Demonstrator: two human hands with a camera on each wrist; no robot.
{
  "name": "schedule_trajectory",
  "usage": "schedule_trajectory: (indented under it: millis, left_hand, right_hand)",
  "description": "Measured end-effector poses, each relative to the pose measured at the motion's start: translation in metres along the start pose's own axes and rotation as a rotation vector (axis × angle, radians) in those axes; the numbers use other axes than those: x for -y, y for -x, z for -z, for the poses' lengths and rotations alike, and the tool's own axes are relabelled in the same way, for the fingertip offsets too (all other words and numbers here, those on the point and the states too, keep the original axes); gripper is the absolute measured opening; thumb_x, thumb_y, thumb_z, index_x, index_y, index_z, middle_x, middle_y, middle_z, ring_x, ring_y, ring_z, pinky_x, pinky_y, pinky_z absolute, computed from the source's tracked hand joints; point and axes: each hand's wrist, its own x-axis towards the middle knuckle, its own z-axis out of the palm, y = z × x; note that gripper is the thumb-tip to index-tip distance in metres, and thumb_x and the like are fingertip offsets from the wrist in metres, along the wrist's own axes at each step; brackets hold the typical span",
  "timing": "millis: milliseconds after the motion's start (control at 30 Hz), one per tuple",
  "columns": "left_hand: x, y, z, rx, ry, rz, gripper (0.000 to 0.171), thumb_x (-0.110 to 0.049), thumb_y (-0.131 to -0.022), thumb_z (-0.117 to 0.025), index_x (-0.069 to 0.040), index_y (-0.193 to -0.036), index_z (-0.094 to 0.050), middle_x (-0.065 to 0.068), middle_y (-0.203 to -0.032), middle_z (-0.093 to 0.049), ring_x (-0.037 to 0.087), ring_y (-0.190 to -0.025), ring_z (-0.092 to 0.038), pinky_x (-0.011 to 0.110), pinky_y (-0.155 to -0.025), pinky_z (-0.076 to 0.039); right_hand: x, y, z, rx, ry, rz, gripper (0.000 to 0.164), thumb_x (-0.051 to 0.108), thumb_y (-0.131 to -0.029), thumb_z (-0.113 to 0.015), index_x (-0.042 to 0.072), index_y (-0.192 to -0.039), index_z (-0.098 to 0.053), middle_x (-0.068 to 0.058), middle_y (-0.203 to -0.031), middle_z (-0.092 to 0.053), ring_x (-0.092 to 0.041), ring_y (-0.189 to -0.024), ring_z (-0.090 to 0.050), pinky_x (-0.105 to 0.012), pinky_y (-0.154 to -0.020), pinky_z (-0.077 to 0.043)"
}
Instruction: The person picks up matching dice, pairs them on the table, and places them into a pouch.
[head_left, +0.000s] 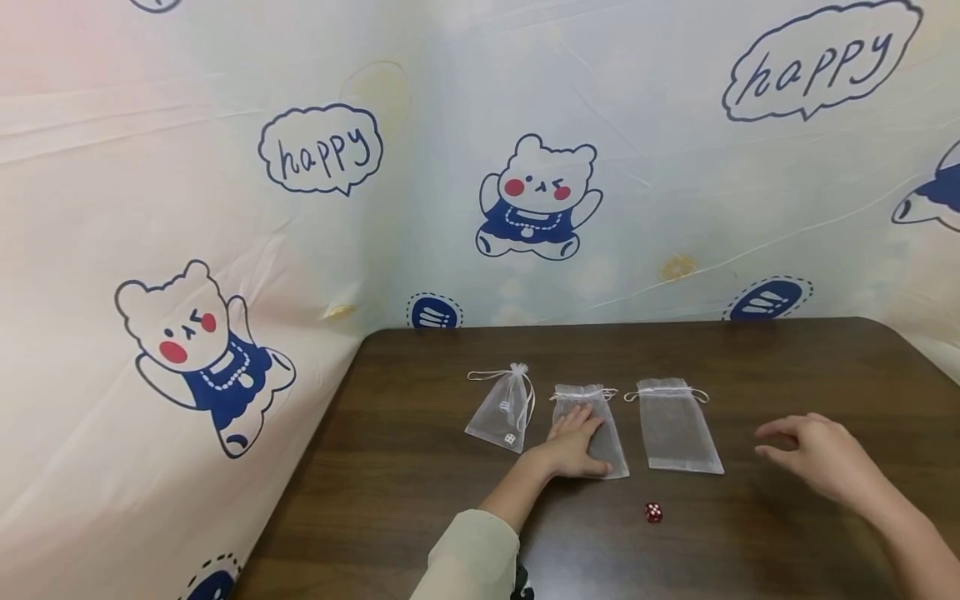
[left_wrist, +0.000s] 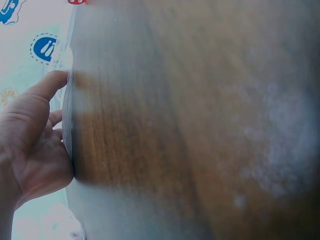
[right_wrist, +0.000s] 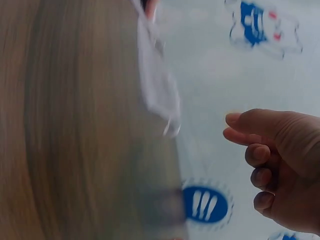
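Observation:
My left hand (head_left: 573, 447) rests on the middle sheer white drawstring bag (head_left: 613, 457), with its fingers spread over the mesh. In the left wrist view the same hand (left_wrist: 37, 132) lies along the tabletop. To its left is a cinched drawstring bag (head_left: 487, 415) with a white die (head_left: 510, 438) inside. On the other side lies a flat drawstring bag (head_left: 678, 433), its contents not visible. A red die (head_left: 654, 512) sits nearer me. My right hand (head_left: 828, 462) hovers to the right of the bags, its fingers loosely curled around nothing, as the right wrist view also shows.
All of this lies on a dark brown wooden table (head_left: 420, 375). Behind and to the left hangs a pale cloth (head_left: 435, 208) printed with bears and speech bubbles, reaching the table's far edge.

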Motion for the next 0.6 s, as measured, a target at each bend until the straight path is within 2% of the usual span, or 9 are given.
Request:
schedule_trajectory:
  millis: [100,200,333,467,600]
  left_hand:
    - [0.000,0.000,-0.001,-0.002,0.004,-0.003,0.074,-0.036,-0.080,-0.066,-0.012,-0.142,-0.034,0.007,-0.152,-0.017,0.020,-0.139,-0.010,0.036,-0.110,-0.009]
    - [-0.001,0.000,0.000,0.001,0.009,-0.004,0.074,-0.035,-0.080,-0.066,-0.012,-0.142,-0.034,0.007,-0.152,-0.017,0.020,-0.139,-0.010,0.036,-0.110,-0.009]
    - [0.000,-0.001,0.000,-0.001,0.008,-0.005,0.074,-0.035,-0.080,-0.067,-0.012,-0.142,-0.034,0.007,-0.152,-0.017,0.020,-0.139,-0.009,0.036,-0.110,-0.009]
    - [0.000,-0.002,0.000,-0.002,0.003,-0.005,0.074,-0.035,-0.081,-0.066,-0.012,-0.143,-0.034,0.007,-0.152,-0.017,0.020,-0.139,-0.009,0.036,-0.110,-0.009]
    - [0.001,-0.001,0.000,-0.001,0.009,-0.001,0.074,-0.035,-0.080,-0.066,-0.012,-0.143,-0.034,0.007,-0.152,-0.017,0.019,-0.139,-0.009,0.036,-0.110,-0.008]
  right_hand:
    - [-0.020,0.001,0.002,0.024,-0.014,-0.065,0.016,0.016,-0.078,-0.071,0.003,-0.088,-0.071,-0.003,-0.075,-0.065,-0.014,-0.063,-0.052,-0.038,-0.056,-0.042]
    - [-0.040,0.004,0.004,0.055,-0.007,-0.143,0.022,0.018,-0.081,-0.069,-0.003,-0.090,-0.069,-0.004,-0.070,-0.062,-0.017,-0.060,-0.051,-0.040,-0.054,-0.041]
    - [-0.062,0.009,0.006,0.046,0.058,-0.196,0.024,0.017,-0.080,-0.069,-0.005,-0.088,-0.067,-0.010,-0.069,-0.061,-0.026,-0.060,-0.054,-0.046,-0.054,-0.041]
    - [-0.076,0.015,0.006,0.041,0.101,-0.236,0.021,0.014,-0.077,-0.068,-0.005,-0.085,-0.066,-0.017,-0.075,-0.064,-0.037,-0.067,-0.057,-0.051,-0.055,-0.041]
    - [-0.085,0.018,0.003,0.067,0.129,-0.265,0.024,0.015,-0.076,-0.070,-0.006,-0.085,-0.065,-0.020,-0.077,-0.063,-0.041,-0.068,-0.056,-0.052,-0.055,-0.040]
